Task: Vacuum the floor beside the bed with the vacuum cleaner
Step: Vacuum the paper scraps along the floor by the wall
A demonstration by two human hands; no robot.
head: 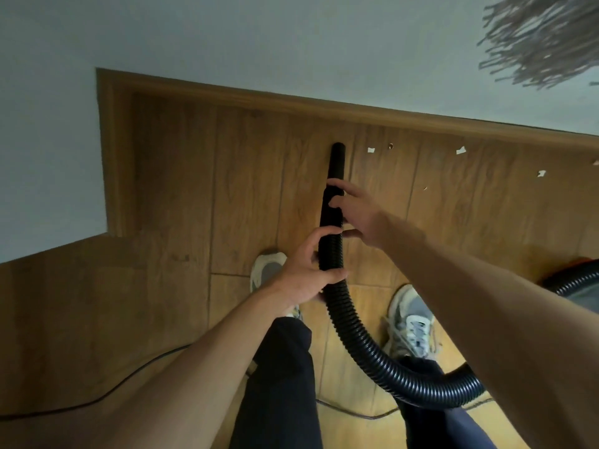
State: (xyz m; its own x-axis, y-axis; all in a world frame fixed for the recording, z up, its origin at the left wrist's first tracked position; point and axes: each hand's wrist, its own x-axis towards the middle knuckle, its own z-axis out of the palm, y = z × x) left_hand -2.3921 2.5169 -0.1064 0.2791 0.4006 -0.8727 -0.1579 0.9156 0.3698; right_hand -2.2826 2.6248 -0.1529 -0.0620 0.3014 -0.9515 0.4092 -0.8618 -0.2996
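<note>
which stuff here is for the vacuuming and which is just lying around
For the job: hose, nozzle, left hand gripping the hose, right hand touching the nozzle, paper scraps.
Just there: mop, skirting board, shoes.

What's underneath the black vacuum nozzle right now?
Bare wood floor shows along both sides of the nozzle. Paper scraps lie apart to its right. The strip directly beneath it, and anything at its mouth, is covered by the tube itself.
</note>
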